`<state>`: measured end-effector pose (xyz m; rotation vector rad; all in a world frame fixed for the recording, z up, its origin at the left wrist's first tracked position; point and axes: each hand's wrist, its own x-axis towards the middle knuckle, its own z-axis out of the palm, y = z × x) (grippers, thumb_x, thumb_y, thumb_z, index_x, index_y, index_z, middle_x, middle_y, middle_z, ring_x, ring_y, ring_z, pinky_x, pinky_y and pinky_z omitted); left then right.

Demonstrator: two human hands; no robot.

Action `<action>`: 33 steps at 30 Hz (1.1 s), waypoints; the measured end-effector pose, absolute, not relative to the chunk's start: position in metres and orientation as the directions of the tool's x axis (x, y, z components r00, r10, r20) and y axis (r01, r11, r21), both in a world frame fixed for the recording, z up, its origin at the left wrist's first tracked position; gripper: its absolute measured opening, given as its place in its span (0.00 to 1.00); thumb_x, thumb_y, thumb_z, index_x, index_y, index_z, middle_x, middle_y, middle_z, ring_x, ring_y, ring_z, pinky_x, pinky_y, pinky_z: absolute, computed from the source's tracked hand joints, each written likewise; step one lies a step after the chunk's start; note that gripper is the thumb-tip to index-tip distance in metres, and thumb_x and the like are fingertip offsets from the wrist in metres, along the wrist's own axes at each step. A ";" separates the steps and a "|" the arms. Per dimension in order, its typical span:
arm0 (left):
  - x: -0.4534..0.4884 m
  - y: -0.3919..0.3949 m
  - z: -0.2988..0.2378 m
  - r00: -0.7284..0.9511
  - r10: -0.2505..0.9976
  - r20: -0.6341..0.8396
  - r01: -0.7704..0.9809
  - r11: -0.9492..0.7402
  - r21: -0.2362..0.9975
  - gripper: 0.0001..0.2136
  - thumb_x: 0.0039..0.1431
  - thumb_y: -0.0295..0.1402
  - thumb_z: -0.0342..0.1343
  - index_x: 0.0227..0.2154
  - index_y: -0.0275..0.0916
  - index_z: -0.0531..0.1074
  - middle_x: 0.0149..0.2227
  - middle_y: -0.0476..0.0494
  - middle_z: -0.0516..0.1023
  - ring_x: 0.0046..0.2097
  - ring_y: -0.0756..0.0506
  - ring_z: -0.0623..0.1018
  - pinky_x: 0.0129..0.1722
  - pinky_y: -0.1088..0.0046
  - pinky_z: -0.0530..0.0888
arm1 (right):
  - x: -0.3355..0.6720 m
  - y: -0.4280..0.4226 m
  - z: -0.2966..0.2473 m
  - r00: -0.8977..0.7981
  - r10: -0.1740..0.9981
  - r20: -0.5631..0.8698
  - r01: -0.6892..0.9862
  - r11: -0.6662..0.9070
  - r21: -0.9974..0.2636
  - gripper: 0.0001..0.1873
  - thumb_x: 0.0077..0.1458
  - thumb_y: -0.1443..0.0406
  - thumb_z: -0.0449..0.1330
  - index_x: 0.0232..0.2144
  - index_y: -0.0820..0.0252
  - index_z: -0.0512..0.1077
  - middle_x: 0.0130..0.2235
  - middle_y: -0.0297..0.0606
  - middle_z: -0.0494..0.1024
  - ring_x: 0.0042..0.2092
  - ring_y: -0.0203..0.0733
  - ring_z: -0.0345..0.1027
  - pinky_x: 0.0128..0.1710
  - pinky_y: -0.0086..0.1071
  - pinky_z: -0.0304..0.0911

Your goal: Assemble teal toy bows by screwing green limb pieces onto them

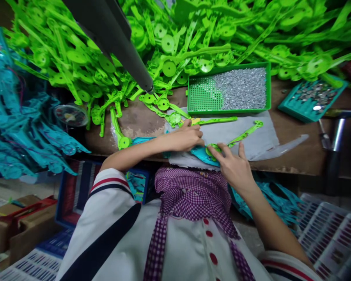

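My left hand [185, 137] rests on a teal plastic piece [201, 154] at the near edge of the wooden table [298, 156], fingers curled down on it. My right hand [232, 164] presses a green plastic part [245, 134], a long arm with a round disc end, onto that teal piece. Both lie on a grey sheet [260, 142]. A second green arm [216, 121] lies just beyond my left hand.
A big heap of green plastic parts [193, 35] fills the back of the table. A green tray [193, 110] holds small silver pieces. A teal tray [288, 109] with metal discs sits right. Teal parts [23, 128] pile up left. A dark pole [119, 43] slants overhead.
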<state>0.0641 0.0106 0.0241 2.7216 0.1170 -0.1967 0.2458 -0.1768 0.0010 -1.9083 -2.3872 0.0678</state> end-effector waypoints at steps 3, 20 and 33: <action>0.057 0.023 0.023 0.988 0.041 -0.151 0.114 -0.847 0.519 0.13 0.70 0.31 0.49 0.45 0.43 0.80 0.38 0.40 0.80 0.44 0.41 0.71 0.48 0.60 0.61 | 0.245 -0.174 0.007 -0.240 0.971 -0.005 0.969 0.239 -0.060 0.24 0.66 0.72 0.49 0.61 0.60 0.69 0.57 0.51 0.74 0.54 0.50 0.72 0.64 0.66 0.53; 0.050 0.027 0.026 0.986 0.053 -0.159 0.136 -0.810 0.570 0.12 0.68 0.29 0.49 0.41 0.41 0.79 0.39 0.40 0.80 0.47 0.40 0.72 0.48 0.60 0.59 | 0.241 -0.174 0.005 -0.272 0.962 0.002 0.962 0.272 0.037 0.27 0.63 0.74 0.52 0.63 0.58 0.67 0.55 0.54 0.74 0.57 0.55 0.71 0.61 0.62 0.61; 0.051 0.010 0.024 0.983 0.121 -0.138 0.167 -0.902 0.399 0.09 0.64 0.27 0.51 0.35 0.40 0.77 0.39 0.40 0.78 0.47 0.39 0.72 0.49 0.57 0.60 | 0.236 -0.172 0.012 -0.206 0.979 -0.004 0.978 0.206 -0.028 0.20 0.63 0.73 0.53 0.55 0.60 0.73 0.54 0.51 0.74 0.54 0.50 0.72 0.55 0.41 0.70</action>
